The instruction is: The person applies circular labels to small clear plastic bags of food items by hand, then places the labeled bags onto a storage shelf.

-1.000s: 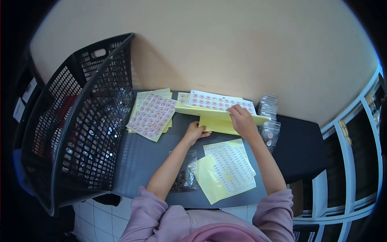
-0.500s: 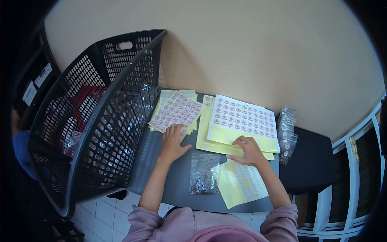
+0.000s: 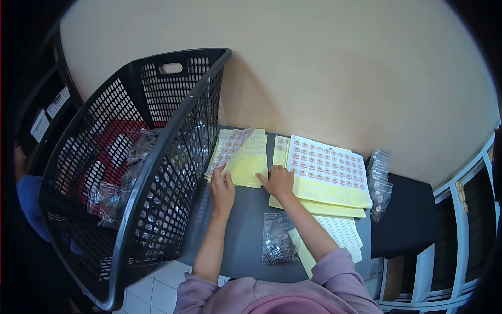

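My left hand (image 3: pixel 222 191) pinches the near edge of a sticker sheet (image 3: pixel 230 146) with round red-and-orange prints. The sheet's right side is lifted and curled over, above a stack of yellow-backed sheets (image 3: pixel 250 170). My right hand (image 3: pixel 280 180) is open, its thumb stretched toward that stack's near right corner. Its fingers lie at the left edge of a second stack, topped by a white sticker sheet (image 3: pixel 329 163) with a yellow lower strip. Below my right forearm is a clear zip bag (image 3: pixel 278 238) of small metal-looking pieces, partly over a yellow sheet.
A large black plastic basket (image 3: pixel 180 123) with bagged items and something red stands at the left. Several small clear bags (image 3: pixel 380 180) hang or lie at the grey table's (image 3: pixel 240 230) right edge, by a black surface (image 3: pixel 405 209). Part of another person in blue (image 3: pixel 32 204) shows far left.
My right hand has moved left from the right stack's front edge to its left side. My left hand has taken hold of the sticker sheet and lifted it. The view has shifted slightly.
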Motion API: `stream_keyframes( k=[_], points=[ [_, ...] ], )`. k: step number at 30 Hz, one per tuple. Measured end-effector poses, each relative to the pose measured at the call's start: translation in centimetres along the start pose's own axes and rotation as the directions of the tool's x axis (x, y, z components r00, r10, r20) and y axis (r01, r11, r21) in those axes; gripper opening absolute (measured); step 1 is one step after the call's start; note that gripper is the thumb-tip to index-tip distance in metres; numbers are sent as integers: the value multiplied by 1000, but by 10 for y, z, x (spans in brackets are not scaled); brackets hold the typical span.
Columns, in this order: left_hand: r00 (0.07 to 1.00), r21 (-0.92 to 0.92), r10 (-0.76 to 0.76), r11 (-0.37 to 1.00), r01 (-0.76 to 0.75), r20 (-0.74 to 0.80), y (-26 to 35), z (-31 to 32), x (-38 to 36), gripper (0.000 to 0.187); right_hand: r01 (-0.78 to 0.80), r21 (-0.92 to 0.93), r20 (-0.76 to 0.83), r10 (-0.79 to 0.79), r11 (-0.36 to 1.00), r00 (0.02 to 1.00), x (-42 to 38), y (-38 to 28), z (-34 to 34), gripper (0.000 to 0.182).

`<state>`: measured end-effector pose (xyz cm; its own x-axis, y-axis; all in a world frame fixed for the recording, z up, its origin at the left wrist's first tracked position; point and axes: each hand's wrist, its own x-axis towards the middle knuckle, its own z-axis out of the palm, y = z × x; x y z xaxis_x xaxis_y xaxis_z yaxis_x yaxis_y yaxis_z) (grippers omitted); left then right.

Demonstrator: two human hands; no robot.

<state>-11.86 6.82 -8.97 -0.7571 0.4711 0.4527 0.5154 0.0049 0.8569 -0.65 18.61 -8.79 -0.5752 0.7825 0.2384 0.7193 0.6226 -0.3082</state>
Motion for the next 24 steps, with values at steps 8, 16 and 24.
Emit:
stream_keyframes(
  k=[8, 16, 24],
  points=[
    [981, -43, 163, 986, -159, 110, -15, 14, 0, 13, -171, 583, 100, 139, 794, 985, 13, 9, 19, 29],
    [999, 9, 35, 999, -35, 12, -24, 18, -4, 16, -31, 917, 118, -198, 397, 973, 16, -40, -11, 35],
    [951, -178, -170, 976, 126, -259, -46, 27, -6, 17, -357, 691, 94, 411, 628, 907, 34, -23, 46, 53]
  ],
)
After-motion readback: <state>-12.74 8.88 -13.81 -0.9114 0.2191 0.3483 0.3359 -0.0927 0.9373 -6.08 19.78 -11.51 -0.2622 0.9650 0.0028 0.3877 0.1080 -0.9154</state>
